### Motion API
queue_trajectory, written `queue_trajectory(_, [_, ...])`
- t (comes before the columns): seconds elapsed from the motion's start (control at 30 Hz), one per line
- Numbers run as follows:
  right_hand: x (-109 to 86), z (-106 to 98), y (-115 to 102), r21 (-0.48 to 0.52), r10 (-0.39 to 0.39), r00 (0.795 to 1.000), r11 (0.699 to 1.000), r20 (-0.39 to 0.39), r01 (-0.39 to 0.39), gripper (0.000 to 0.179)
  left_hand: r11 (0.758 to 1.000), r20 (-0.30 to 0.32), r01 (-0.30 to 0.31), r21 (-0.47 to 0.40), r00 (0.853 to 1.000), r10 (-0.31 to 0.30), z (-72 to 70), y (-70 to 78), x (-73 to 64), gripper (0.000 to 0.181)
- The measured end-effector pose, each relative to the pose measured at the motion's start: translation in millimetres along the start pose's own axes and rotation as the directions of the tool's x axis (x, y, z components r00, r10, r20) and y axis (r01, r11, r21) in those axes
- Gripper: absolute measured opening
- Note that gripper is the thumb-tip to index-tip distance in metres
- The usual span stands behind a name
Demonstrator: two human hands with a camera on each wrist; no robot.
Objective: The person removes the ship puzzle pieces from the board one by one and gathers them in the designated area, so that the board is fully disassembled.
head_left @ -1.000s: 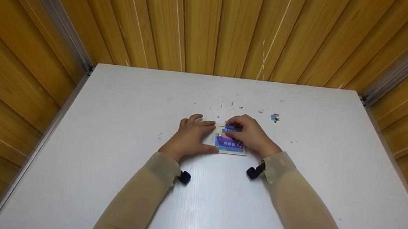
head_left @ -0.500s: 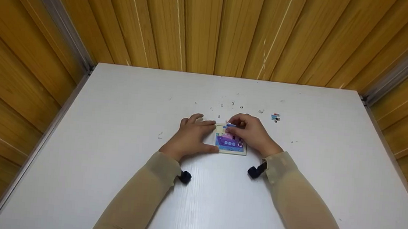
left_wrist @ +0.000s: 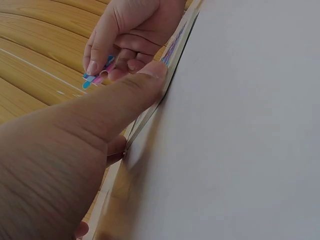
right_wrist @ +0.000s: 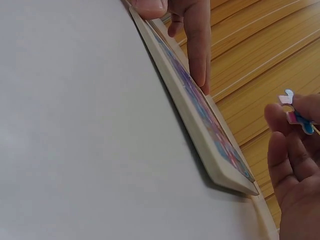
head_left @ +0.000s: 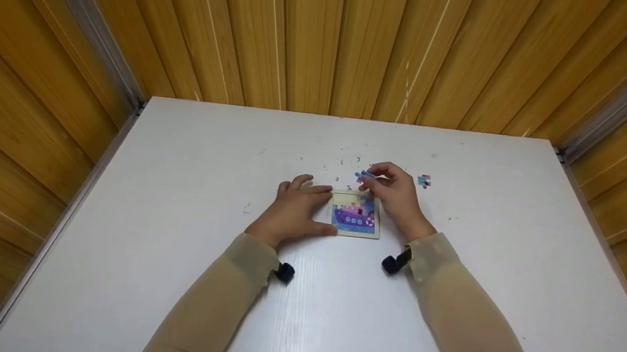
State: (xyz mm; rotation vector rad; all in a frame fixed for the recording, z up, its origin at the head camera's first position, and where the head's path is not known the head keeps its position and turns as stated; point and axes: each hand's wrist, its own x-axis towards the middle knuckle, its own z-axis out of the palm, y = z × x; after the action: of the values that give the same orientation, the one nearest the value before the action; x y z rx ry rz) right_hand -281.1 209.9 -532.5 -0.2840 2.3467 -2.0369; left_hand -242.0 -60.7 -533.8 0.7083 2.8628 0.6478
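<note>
The framed puzzle [head_left: 353,235] lies on the white table [head_left: 300,322]; it could skid if the left hand [head_left: 293,211], thumb and fingers spread along its side, eased off. The right hand [head_left: 400,195] pinches a blue-and-pink piece [right_wrist: 302,121] near the far edge; a loosened pinch might drop it. Fingertips cover part of it, and I can't make out the shapes of the loose pieces [head_left: 424,180].

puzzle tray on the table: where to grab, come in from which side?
Likely pinch the puzzle tray at its near-right corner, coming from the person's near right: it lies flat, its thick pale rim is uncovered there, and the left hand spans the left side.
</note>
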Motion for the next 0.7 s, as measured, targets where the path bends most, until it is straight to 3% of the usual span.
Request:
queue_trajectory(0.2, [2.5, -1, -1, 0.031, 0.08, 0.992, 0.997, -0.097, -0.077, 0.024, 1.0, 0.008, 0.014, 0.004, 1.0, -0.014, 0.1, 0.0, 0.3, 0.095])
queue_trajectory(0.37, [5.5, -4, -4, 0.098, 0.143, 0.982, 0.987, -0.127, -0.131, 0.038, 1.0, 0.005, 0.014, -0.005, 1.0, -0.014, 0.2, -0.4, 0.3, 0.095])
queue_trajectory(0.7, [7.9, -28, -23, 0.218, 0.152, 0.977, 0.969, -0.152, -0.117, 0.028, 1.0, -0.002, 0.002, -0.023, 1.0, -0.002, 1.2, -0.3, -0.6, 0.095])
